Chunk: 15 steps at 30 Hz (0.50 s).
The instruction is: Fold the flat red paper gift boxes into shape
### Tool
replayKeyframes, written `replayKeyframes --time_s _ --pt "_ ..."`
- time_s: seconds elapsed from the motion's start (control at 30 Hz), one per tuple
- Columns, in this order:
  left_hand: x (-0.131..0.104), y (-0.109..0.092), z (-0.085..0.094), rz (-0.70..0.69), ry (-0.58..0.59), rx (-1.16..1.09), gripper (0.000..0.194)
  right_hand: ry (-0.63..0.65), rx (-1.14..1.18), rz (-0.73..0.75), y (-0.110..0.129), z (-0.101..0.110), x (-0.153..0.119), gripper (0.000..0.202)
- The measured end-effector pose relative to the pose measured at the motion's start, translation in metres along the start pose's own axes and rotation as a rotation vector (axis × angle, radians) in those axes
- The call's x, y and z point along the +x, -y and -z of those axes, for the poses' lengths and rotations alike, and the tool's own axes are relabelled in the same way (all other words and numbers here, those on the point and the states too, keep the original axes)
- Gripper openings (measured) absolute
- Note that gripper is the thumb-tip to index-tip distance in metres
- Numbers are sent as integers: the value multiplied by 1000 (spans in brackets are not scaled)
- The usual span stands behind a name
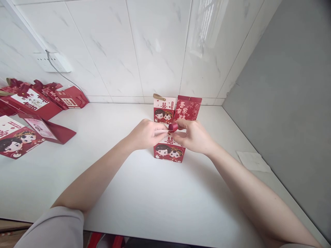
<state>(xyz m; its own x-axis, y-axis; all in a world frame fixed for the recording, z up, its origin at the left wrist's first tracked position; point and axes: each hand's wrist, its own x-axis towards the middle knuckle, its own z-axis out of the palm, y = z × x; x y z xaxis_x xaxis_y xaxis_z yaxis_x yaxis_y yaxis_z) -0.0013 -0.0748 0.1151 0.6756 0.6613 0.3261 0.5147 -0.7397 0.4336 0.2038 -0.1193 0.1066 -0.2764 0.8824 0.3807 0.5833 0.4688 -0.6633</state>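
A red and white gift box with two cartoon heads on its front stands upright on the white table. Both hands meet at its top edge. My left hand pinches the box's white top from the left, its fingers closed. From the right, my right hand grips a dark red ribbon, which forms a loop above the box top. The fingers partly hide the box's upper part and the ribbon's ends.
Behind stand a similar box with a gold ribbon and a red box with white characters. Several red boxes and bags crowd the left side, with a cartoon box nearer. White paper lies by the grey panel.
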Motion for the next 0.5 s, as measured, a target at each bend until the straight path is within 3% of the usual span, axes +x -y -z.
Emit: replayKeyframes --time_s 0.33,0.5 --pt "-1 -5 2 -38 10 69 18 3 -41 -68 3 -4 1 10" --pt "-2 -12 8 -27 50 98 19 127 44 26 1 5 0 11"
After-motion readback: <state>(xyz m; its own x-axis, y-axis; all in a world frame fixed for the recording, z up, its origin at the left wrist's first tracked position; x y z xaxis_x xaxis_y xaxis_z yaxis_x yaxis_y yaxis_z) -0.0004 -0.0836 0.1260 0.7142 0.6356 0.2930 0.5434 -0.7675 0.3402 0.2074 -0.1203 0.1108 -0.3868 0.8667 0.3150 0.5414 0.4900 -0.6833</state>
